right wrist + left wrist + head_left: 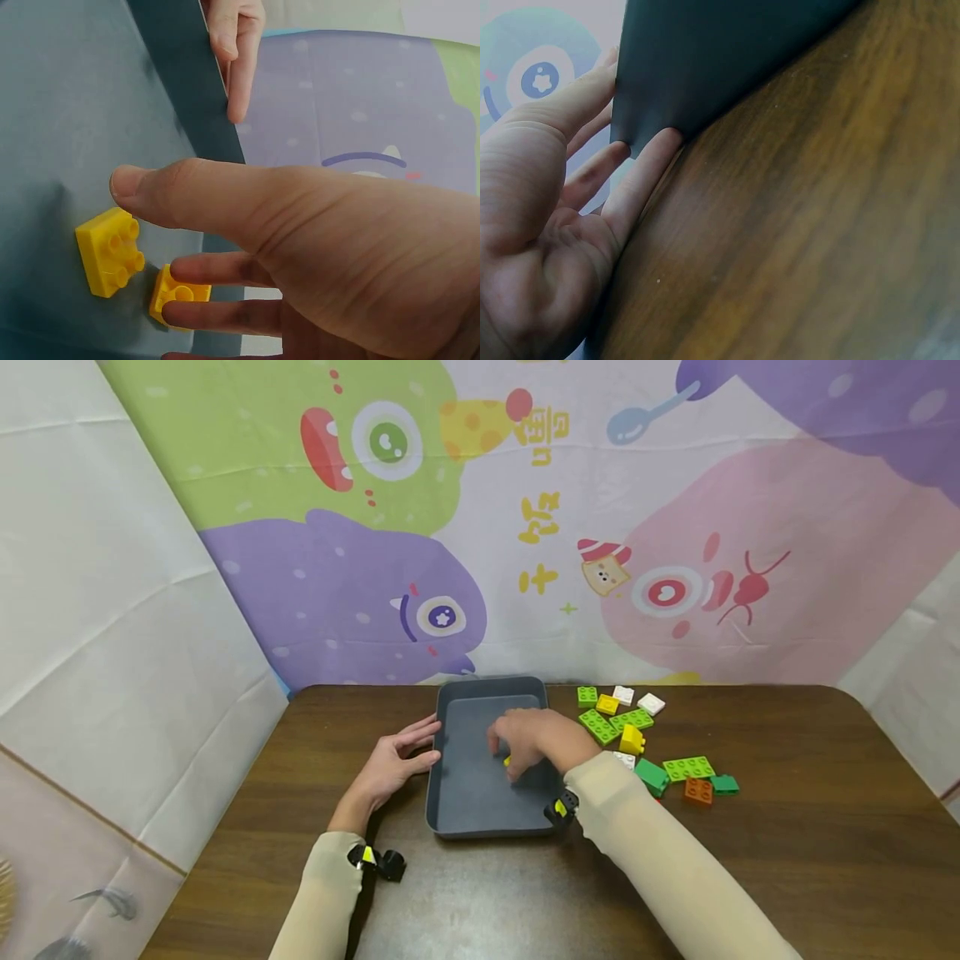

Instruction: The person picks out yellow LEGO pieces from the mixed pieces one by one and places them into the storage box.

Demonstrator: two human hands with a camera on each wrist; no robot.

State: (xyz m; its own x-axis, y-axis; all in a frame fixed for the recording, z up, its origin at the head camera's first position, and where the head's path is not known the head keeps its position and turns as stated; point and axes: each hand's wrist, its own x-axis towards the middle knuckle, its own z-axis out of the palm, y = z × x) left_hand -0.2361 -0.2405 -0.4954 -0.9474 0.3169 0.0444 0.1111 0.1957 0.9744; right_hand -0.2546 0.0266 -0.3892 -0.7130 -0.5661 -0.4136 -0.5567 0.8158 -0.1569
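Observation:
A dark grey rectangular tray (480, 822) lies on the table. My left hand (393, 764) rests against the tray's left side, and in the left wrist view its extended fingers (649, 169) touch the outer wall. Over the tray's inside is my right hand (528, 739), thumb and fingers spread apart. Two yellow toy building bricks show below it in the right wrist view. One studded brick (109, 251) sits tilted just off the thumb tip; the other brick (169, 296) is partly hidden behind the fingers. In the head view the right hand covers most of them.
Right of the tray lie several loose bricks: light green bricks (688, 768), a dark green brick (651, 777), an orange brick (698, 791), a yellow brick (632, 740) and white bricks (651, 703). A printed cloth (337, 602) hangs behind the wooden table (810, 843).

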